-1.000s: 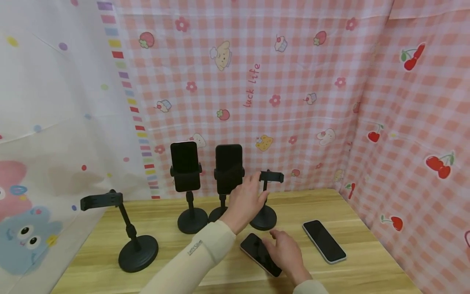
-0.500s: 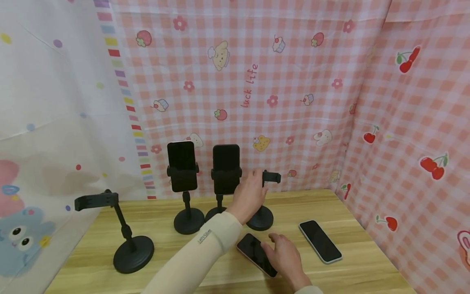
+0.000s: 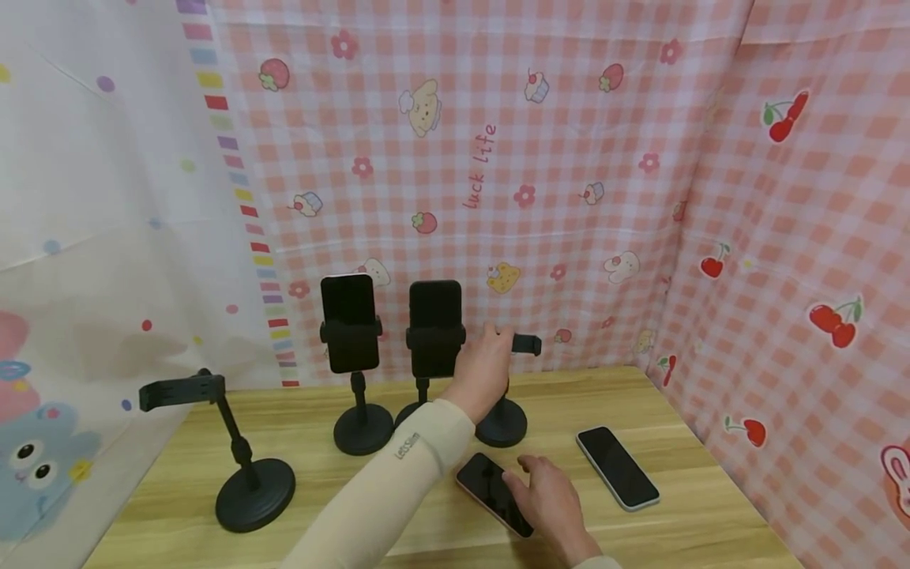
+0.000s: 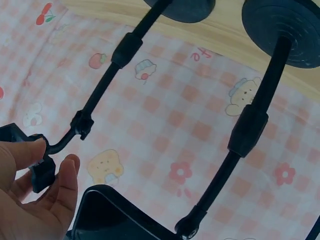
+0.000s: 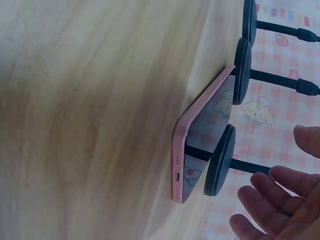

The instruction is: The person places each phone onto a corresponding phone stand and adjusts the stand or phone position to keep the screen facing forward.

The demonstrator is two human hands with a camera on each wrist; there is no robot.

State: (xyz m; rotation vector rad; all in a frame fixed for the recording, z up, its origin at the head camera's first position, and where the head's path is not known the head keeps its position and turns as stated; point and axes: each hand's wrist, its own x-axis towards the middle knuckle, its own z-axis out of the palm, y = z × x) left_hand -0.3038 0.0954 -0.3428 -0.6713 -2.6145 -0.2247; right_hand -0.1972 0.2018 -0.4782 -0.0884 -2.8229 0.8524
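Note:
My left hand [image 3: 485, 365] holds the left end of the clamp [image 3: 527, 344] on a black phone stand [image 3: 502, 423]. In the left wrist view the thumb lies on one face of that clamp [image 4: 44, 172], with the fingers curled on its other side. My right hand [image 3: 550, 506] hovers over the right edge of a pink-edged smartphone [image 3: 490, 484] lying face up on the table. The right wrist view shows the right hand's fingers [image 5: 262, 202] loosely bent, holding nothing, apart from the phone [image 5: 182, 125].
Two more stands hold upright black-screened phones [image 3: 351, 320] [image 3: 435, 324], left of my left hand. Another stand [image 3: 256, 494], its clamp unoccupied, is at the far left. A white-edged phone [image 3: 617, 466] lies right of my right hand. Patterned cloth [image 3: 526, 150] hangs behind the wooden table [image 3: 682, 474].
My left hand has closed from a spread pose beside the clamp to a hold on its left end. My right hand stays over the pink-edged phone. The head view has shifted slightly.

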